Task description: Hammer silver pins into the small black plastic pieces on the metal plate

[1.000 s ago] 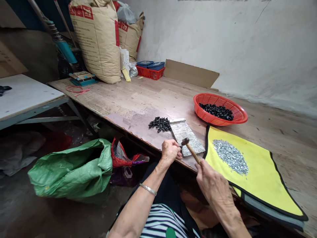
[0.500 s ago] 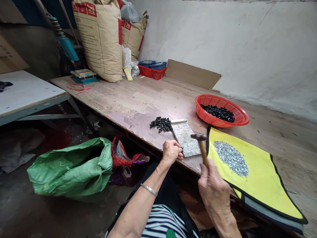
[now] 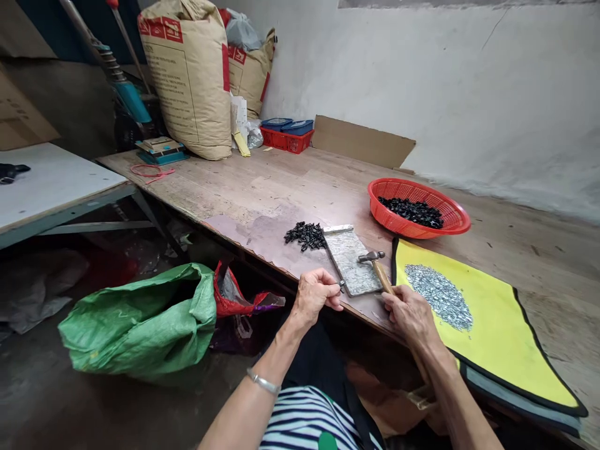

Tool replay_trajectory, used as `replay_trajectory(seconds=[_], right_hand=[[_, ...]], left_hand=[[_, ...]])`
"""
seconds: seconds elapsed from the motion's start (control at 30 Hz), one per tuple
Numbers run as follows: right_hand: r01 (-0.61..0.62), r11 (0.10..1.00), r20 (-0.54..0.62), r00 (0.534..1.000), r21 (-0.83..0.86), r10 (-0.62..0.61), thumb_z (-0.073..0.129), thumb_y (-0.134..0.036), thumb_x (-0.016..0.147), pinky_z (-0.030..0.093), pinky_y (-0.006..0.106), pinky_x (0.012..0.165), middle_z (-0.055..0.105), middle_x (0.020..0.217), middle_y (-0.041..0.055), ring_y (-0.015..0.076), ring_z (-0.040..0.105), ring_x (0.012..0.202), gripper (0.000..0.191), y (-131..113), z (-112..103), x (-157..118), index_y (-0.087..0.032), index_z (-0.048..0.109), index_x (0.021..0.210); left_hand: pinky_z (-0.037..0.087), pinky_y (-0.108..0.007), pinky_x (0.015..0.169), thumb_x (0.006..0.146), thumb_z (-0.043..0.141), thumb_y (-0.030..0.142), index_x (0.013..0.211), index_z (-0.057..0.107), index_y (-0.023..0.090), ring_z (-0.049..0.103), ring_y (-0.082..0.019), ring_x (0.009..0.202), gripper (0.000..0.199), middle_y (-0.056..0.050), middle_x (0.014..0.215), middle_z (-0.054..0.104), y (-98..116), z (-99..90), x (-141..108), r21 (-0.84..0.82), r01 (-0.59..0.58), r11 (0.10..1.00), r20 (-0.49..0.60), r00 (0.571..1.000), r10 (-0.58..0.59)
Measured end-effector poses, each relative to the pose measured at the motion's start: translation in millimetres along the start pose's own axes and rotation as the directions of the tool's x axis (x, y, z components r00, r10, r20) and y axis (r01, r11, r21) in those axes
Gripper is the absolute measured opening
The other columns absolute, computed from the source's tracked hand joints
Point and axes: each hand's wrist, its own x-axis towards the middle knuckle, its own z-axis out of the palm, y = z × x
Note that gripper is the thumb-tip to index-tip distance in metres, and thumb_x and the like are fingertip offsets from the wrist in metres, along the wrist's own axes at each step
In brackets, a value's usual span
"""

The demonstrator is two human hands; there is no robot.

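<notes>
At lower center, my left hand pinches a black piece, my right hand grips a hammer; silvery bits at right look unused; whether the center pile is finished, I can't tell.

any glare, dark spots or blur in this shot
In the head view, a pale sheen lies on the worktop; also in the head view, deep shadow fills the mouth of the green sack; the head view shows the hammer without obvious blur.
</notes>
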Motion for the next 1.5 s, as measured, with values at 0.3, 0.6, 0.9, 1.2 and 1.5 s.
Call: replay_trajectory(seconds=[0.3, 0.6, 0.9, 1.2, 1.5], right_hand=[[0.195, 0.972, -0.167, 0.962, -0.128, -0.215, 0.046, -0.032, 0.077, 0.04, 0.037, 0.073, 0.058, 0.082, 0.0124, 0.0273, 0.052, 0.085, 0.022, -19.0, -9.1, -29.4, -0.017, 0.063, 0.076], [-0.34, 0.364, 0.428, 0.882, 0.867, -0.198, 0.064, -0.037, 0.076, 0.036, 0.021, 0.049, 0.06, 0.073, 0.004, 0.0097, 0.049, 0.056, 0.029, -64.7, -7.4, -78.2, -0.014, 0.066, 0.092], [-0.386, 0.314, 0.441, 0.889, 0.867, -0.127, 0.071, -0.037, 0.069, 0.037, 0.018, 0.043, 0.062, 0.073, 0.007, 0.0109, 0.052, 0.056, 0.032, -73.2, -10.5, -82.9, -0.01, 0.068, 0.085], [-0.333, 0.56, 0.461, 0.882, 0.759, -0.1, 0.065, -0.042, 0.068, 0.02, 0.017, 0.031, 0.052, 0.043, -0.0007, 0.0057, 0.037, 0.03, 0.033, -56.3, 21.2, -70.1, -0.014, 0.054, 0.056], [-0.204, 0.67, 0.342, 0.936, 0.714, -0.079, 0.073, -0.031, 0.061, 0.026, 0.019, 0.031, 0.05, 0.038, -0.0012, 0.0063, 0.039, 0.03, 0.027, -47.4, -43.8, 50.0, -0.013, 0.055, 0.053]], left_hand=[[0.046, -0.019, 0.041, 0.061, 0.065, 0.017, 0.058, 0.056, 0.012, 0.057, -0.012, 0.04, 0.011, 0.002, 0.047, 0.055, 29.3, -2.1, -47.7, 0.148, -0.098, 0.984, 0.088, 0.992, 0.086], [0.047, -0.02, 0.044, 0.063, 0.064, 0.017, 0.063, 0.057, 0.012, 0.059, -0.012, 0.044, 0.008, -0.002, 0.056, 0.063, 31.1, 0.0, -54.8, 0.187, -0.087, 0.979, 0.163, 0.985, 0.056], [0.047, -0.024, 0.04, 0.062, 0.065, 0.018, 0.064, 0.054, 0.012, 0.058, -0.015, 0.039, 0.013, -0.003, 0.055, 0.063, 24.6, -7.1, -49.5, 0.022, 0.006, 1.0, 0.21, 0.978, -0.01], [0.04, -0.019, 0.042, 0.06, 0.055, 0.012, 0.058, 0.052, 0.014, 0.053, -0.01, 0.041, 0.004, 0.001, 0.05, 0.058, 14.3, -11.1, -46.6, 0.423, -0.053, 0.904, 0.212, 0.976, -0.042], [0.037, -0.019, 0.035, 0.056, 0.056, 0.017, 0.07, 0.053, 0.014, 0.05, -0.011, 0.032, 0.015, 0.003, 0.049, 0.057, -2.1, -9.4, -39.4, 0.247, 0.106, 0.963, -0.024, 0.994, -0.103]])
